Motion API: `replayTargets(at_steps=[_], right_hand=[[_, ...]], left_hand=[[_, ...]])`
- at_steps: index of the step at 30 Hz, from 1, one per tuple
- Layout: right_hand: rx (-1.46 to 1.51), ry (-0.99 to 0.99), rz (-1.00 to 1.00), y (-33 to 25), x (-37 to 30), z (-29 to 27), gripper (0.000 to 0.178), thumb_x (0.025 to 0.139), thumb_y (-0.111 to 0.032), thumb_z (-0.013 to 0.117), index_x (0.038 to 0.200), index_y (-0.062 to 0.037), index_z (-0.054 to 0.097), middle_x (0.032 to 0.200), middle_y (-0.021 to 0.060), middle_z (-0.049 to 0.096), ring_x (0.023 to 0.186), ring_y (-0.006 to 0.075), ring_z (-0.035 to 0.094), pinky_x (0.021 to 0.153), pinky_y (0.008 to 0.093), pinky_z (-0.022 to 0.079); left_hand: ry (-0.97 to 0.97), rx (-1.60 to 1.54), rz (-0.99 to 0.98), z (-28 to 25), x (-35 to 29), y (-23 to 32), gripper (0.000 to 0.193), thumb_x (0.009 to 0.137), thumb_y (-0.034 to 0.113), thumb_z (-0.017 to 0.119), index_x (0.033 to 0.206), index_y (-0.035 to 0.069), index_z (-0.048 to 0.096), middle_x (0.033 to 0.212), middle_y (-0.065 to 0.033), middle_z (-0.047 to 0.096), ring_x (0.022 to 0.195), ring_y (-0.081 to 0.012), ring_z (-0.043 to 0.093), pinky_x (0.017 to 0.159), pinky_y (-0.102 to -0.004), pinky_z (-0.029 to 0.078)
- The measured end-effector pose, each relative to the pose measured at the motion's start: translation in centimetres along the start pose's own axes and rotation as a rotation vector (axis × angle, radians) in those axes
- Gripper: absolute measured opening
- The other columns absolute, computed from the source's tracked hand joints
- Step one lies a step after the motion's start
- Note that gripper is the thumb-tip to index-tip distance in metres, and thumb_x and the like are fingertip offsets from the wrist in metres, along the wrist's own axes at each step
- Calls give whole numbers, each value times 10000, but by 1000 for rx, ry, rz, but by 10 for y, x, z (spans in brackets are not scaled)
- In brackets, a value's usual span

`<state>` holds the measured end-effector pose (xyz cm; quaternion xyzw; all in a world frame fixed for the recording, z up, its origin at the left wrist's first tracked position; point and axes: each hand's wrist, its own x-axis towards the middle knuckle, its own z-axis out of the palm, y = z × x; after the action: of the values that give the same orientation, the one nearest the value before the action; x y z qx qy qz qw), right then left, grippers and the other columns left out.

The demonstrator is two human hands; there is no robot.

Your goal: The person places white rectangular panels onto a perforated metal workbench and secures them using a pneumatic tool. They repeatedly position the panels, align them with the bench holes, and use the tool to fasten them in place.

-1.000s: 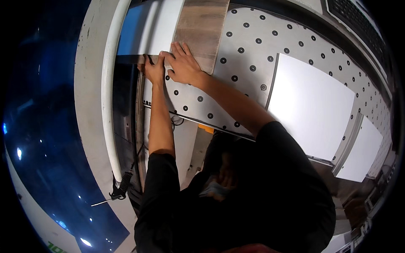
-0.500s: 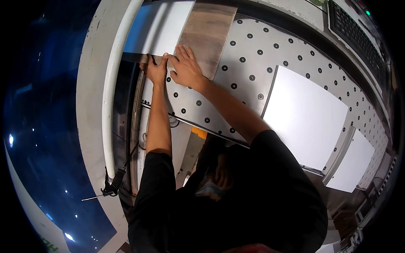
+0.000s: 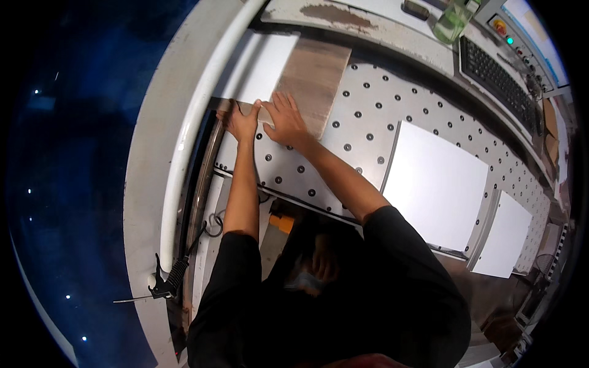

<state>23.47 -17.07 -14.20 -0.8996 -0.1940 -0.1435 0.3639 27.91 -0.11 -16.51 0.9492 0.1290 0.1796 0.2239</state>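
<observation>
A brown wood-grain board (image 3: 316,76) lies on the dotted metal table, with a white panel (image 3: 265,67) on its left part. My left hand (image 3: 241,124) is at the near edge of the board, thumb spread away from the fingers; its fingertips are partly hidden in shadow. Just beside it, my right hand (image 3: 286,126) rests with fingers stretched out on the brown surface close to the white panel's edge. The thumb of my left hand comes near the right hand's fingers.
A white rail (image 3: 190,122) curves along the left side, where an air gun (image 3: 165,285) hangs. Farther right lie a large white panel (image 3: 435,184) and a smaller white panel (image 3: 503,236). A keyboard (image 3: 497,80), green bottle (image 3: 454,21) and control panel (image 3: 521,46) sit beyond.
The view has shifted, so the bottle and control panel now show at the far side. Both hands stay at the near part of the brown board, in nearly the same pose.
</observation>
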Motion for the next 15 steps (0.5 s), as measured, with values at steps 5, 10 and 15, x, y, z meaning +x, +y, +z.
replayTargets(at_steps=[5,10,15], right_hand=[[-11,34,23,-4,-1,-7,604,845,-253,679,1384,-36,516,1486,312,449,1447,444,354,1245,542,173],[-36,95,-55,-26,-42,-18,570,835,-226,693,1349,-35,541,1424,266,497,1382,460,403,1195,557,281],[-50,21,4,-65,-140,-44,536,846,-222,696,1332,-54,547,1418,252,493,1379,473,407,1175,540,332]], left_hand=[[-15,-32,-42,4,-1,12,1143,748,787,684,1545,15,407,1572,-381,297,1499,-572,116,1213,-632,99],[5,-60,-45,4,0,9,1124,737,766,716,1547,45,419,1585,-381,270,1505,-571,91,1211,-642,90],[9,-62,-60,3,-5,13,1088,736,760,725,1530,67,453,1592,-373,267,1507,-570,98,1205,-656,102]])
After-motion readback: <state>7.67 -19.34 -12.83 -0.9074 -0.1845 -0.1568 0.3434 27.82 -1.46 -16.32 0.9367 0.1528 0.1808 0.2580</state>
